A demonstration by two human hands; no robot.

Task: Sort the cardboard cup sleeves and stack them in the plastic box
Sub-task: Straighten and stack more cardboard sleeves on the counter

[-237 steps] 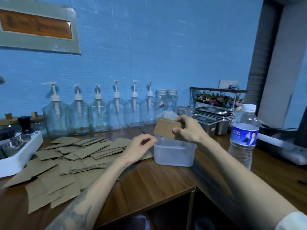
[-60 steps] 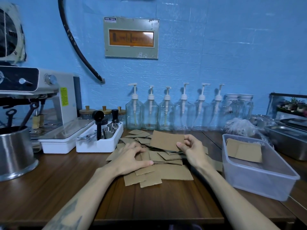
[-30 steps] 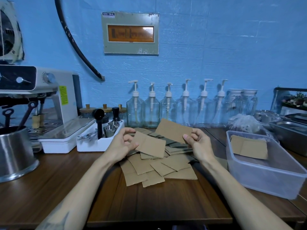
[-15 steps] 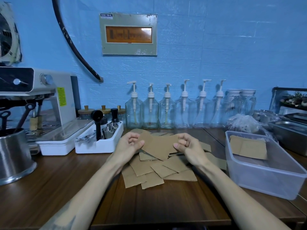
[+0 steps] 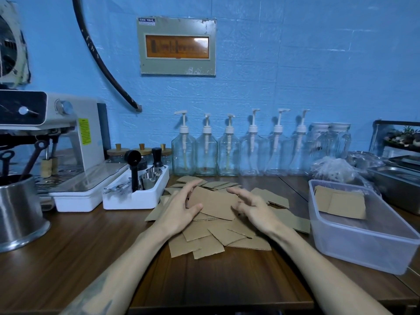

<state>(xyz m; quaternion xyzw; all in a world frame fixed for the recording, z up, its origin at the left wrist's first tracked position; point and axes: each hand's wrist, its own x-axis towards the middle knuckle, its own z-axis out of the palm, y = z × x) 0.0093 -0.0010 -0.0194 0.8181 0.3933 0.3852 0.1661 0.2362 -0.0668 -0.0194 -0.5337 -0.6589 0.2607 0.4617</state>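
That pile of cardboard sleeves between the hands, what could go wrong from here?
The cardboard sleeves lie loose and overlapping, so the left hand and right hand might lift several unaligned. Some near the table's front edge could slide off. The few in the plastic box lean askew, so a new stack may sit crooked.

You have two hands over the tabletop (image 5: 68, 258): the left hand (image 5: 179, 212) and the right hand (image 5: 254, 210). One clear plastic box (image 5: 363, 242) sits to your right, with at least two cup sleeves (image 5: 341, 201) inside; the exact number is hard to tell. The loose pile of cup sleeves (image 5: 218, 235) holds well over a dozen, too overlapped to count exactly. Six pump bottles (image 5: 229, 153) line the wall, with two capped jars (image 5: 329, 142) beside them. Three wooden-lidded jars (image 5: 141, 152) stand behind one white tray (image 5: 136, 198).
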